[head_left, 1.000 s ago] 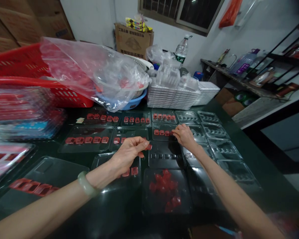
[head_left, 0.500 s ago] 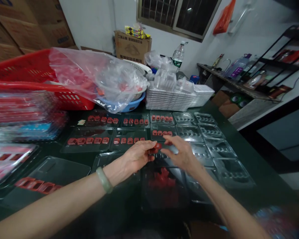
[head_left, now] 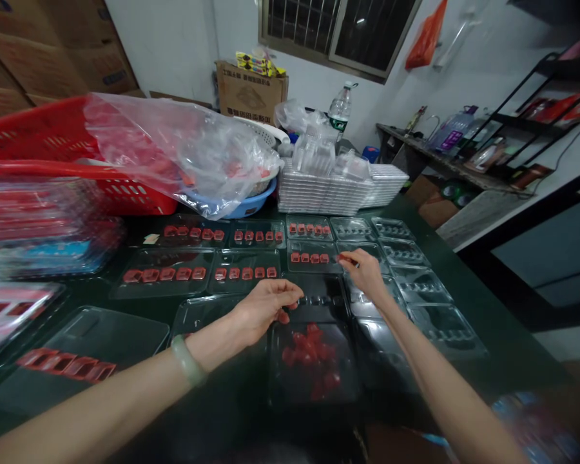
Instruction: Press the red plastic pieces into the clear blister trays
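Between the fingertips of my right hand (head_left: 365, 270) is a small red plastic piece (head_left: 341, 258), at the right end of a clear blister tray (head_left: 297, 247). A row of several red pieces (head_left: 310, 258) sits in that tray. My left hand (head_left: 268, 306) hovers closer to me with thumb and fingers pressed together; what they hold, if anything, is hidden. Just right of its fingertips lies a clear tray with bare moulded cavities (head_left: 319, 301). Below, loose red pieces (head_left: 312, 351) lie heaped on another clear tray (head_left: 283, 383).
Filled clear trays (head_left: 167, 274) lie to the left, unfilled ones (head_left: 423, 283) to the right. Behind them stand a red basket (head_left: 140, 196), a blue basin (head_left: 251, 206) under a plastic bag (head_left: 183, 151), and stacked clear trays (head_left: 319, 193). Packed sheets (head_left: 38, 212) are piled at left.
The red piece has gone from my left fingertips to my right hand, which has moved away to the right and back. My left hand stays near its place. The view shifted slightly.
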`<state>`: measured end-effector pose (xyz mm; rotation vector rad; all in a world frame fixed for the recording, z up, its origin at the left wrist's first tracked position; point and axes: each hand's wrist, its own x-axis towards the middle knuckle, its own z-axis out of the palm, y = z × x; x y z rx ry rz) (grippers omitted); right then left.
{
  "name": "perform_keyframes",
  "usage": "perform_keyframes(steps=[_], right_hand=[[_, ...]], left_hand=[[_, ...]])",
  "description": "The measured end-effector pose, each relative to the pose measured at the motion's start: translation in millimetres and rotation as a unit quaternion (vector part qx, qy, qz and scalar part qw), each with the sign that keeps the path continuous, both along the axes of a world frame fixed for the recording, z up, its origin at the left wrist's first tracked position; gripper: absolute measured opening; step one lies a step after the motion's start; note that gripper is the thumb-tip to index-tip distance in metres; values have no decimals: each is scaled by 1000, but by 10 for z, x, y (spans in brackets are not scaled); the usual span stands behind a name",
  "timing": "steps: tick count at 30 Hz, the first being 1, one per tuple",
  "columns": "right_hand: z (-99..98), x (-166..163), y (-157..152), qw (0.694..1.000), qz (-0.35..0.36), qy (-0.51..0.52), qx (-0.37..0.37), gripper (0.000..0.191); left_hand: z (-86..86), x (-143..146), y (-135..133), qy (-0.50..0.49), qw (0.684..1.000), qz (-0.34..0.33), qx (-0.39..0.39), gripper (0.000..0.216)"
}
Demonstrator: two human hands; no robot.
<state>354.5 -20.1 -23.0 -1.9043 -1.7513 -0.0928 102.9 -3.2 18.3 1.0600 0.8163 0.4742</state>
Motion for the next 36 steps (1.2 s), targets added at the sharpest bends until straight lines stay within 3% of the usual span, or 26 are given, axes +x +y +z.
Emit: perform_keyframes(steps=[6,13,17,20,24,28,33,36], right_hand=[[-170,235,308,997,21,-62,-52,20],[-196,187,333,984,44,-141,-96,20],[-203,149,319,979,30,-170,-109,22],[-151,109,306,975,31,-184,-122,21],[-1,36,193,974,24,-188,-125,34],[94,-90,-87,989,5,-135,-62,42],[-21,-280,-491,993,88,60,-48,28],[-64,-366,-691,981,97,158,-55,26]], left_hand=[[-66,-176,66,111,994,5,23,27],[-109,-222,105,125,990,4,63,25],[-47,-209,82,164,975,-38,143,22],[-59,-188,39,180,933,-113,290,18],[-154,-174,-66,198,835,-206,471,18],[-225,-104,-161,240,766,-245,544,27],[-252,145,-193,254,677,-281,631,31],[-269,243,-169,251,667,-294,637,25]])
